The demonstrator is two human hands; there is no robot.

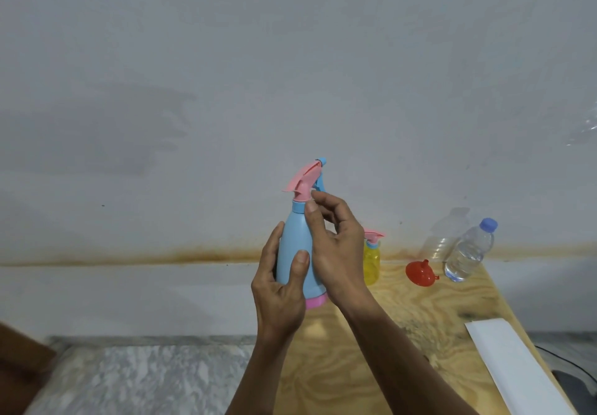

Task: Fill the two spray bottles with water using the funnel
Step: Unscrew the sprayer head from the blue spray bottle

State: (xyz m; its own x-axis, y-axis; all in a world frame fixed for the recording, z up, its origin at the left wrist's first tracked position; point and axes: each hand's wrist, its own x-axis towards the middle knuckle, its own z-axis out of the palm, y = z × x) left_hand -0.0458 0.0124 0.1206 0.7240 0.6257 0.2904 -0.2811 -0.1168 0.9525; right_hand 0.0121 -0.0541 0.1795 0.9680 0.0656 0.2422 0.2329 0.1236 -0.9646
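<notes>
The left hand (279, 280) wraps the belly of the blue spray bottle (294, 250), thumb across the front and fingers curled round the far side, holding it upright and lifted off the surface near the middle of the frame. That grip reads as an anchor, keeping the body from turning. The right hand (334, 243) reaches in from the right, its thumb and bent fingers closing toward the blue collar (298, 208) under the pink spray head (307, 177); the fingertips seem to touch the collar, though how firmly they pinch it is hard to tell. The likely purpose is unscrewing the head, since the bottle must be opened before a funnel can sit in its neck.

Just right of the hands, partly hidden behind the right wrist, the yellow spray bottle (371, 261) stands on the wooden board (403, 311) with its own pink head on, so it looks unopened too. Further right the red funnel (420, 273) lies mouth-down on the board, within easy reach. Beside it, at the right of the frame, stands a capped water bottle (470, 251) with clear water inside, the probable source. A white sheet (513, 366) lies at the lower right. The filling seems barely begun.
</notes>
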